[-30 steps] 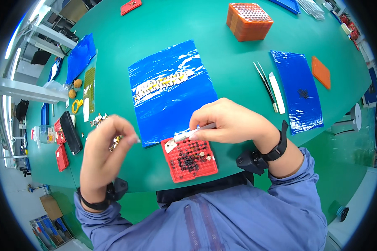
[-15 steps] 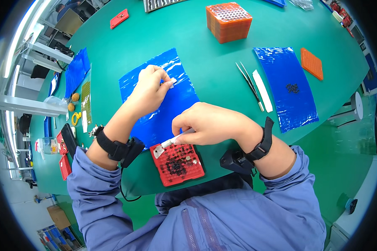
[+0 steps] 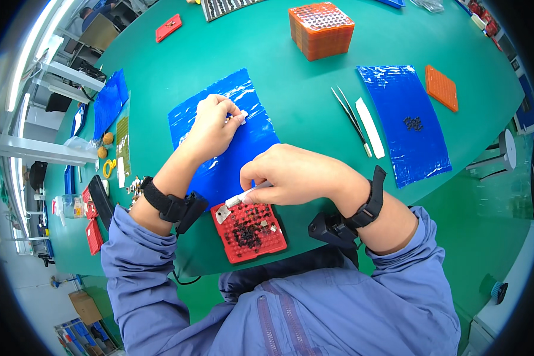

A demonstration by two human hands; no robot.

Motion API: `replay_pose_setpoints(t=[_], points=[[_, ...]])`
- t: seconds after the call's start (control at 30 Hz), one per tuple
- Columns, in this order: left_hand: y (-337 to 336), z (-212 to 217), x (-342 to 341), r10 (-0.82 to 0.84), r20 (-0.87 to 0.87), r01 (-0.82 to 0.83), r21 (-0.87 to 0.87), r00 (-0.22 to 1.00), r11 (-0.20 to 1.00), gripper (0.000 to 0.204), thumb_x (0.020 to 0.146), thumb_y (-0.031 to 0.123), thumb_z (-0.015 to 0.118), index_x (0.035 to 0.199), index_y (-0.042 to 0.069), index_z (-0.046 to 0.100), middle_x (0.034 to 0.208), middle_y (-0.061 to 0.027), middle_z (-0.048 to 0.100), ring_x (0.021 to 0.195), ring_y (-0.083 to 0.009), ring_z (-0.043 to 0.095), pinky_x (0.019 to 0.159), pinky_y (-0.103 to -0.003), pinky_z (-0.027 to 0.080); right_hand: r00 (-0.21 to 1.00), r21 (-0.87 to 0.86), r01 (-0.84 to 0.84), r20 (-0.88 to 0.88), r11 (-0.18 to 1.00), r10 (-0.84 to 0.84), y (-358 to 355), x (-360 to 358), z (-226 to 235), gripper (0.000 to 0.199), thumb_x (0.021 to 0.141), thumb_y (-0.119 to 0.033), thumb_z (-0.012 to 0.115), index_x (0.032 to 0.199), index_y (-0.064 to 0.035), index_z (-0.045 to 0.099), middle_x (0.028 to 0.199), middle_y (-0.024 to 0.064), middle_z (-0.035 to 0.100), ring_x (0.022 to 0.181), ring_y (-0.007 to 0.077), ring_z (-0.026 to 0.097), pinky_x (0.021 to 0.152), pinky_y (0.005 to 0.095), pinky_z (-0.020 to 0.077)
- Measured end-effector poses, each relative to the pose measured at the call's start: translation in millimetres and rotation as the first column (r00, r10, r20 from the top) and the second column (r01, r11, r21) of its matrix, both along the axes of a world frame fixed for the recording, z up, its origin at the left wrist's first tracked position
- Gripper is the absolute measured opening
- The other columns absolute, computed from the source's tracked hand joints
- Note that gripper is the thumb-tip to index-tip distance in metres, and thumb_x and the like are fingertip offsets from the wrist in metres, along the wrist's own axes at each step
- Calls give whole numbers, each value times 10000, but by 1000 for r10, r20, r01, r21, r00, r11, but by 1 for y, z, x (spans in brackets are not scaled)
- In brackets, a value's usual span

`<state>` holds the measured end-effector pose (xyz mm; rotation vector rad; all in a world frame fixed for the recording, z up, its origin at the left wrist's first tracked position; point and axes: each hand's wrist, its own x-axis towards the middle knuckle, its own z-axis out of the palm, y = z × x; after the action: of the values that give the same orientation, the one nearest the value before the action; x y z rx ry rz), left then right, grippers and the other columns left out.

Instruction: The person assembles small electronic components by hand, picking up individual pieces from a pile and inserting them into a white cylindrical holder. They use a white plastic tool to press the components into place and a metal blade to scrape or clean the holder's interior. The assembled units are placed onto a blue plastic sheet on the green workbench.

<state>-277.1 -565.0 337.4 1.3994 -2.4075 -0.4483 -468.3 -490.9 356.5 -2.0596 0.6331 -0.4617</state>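
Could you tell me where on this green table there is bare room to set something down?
Bare green table lies between the blue plastic sheet under the left hand and the metal tweezers, below the stacked orange trays. It is crowded around the red grid tray under the right hand.

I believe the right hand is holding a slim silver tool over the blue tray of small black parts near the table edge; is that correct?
Not quite: the tray is red, not blue, as the head view shows. The right hand does hold the slim silver tool over it at the table edge.
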Motion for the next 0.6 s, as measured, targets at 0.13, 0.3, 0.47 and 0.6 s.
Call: replay_pose_setpoints(t=[0.13,0.3,0.47,0.6], points=[[0,15,19,-65,18,66,-58,998,996,127,848,147,632,889,37,582,1045,-130,516,1036,-287,470,916,-377,377,1000,11,5,5,1000,-5,0,1,-2,214,808,-232,652,831,-21,630,685,141,608,642,273,609,575,362,463],[9,50,58,40,-70,-27,180,997,983,99,891,110,589,865,25,546,754,20,501,710,-60,465,645,-220,411,1000,14,25,-12,1000,-25,1,0,1,217,816,-239,651,843,-25,632,694,138,614,650,269,616,578,355,467],[26,44,111,212,-47,-182,358,976,916,91,899,94,583,842,32,547,728,69,487,644,-5,421,554,-173,351,999,-10,35,-12,999,-35,2,2,1,258,823,-275,633,862,-21,653,736,165,643,704,299,638,614,380,480],[38,26,131,274,-32,-236,418,961,877,58,885,72,598,861,31,564,737,60,527,664,-9,466,583,-172,387,998,21,45,-55,999,-44,1,4,4,245,825,-263,632,863,-21,651,741,160,643,696,293,635,611,374,479]])
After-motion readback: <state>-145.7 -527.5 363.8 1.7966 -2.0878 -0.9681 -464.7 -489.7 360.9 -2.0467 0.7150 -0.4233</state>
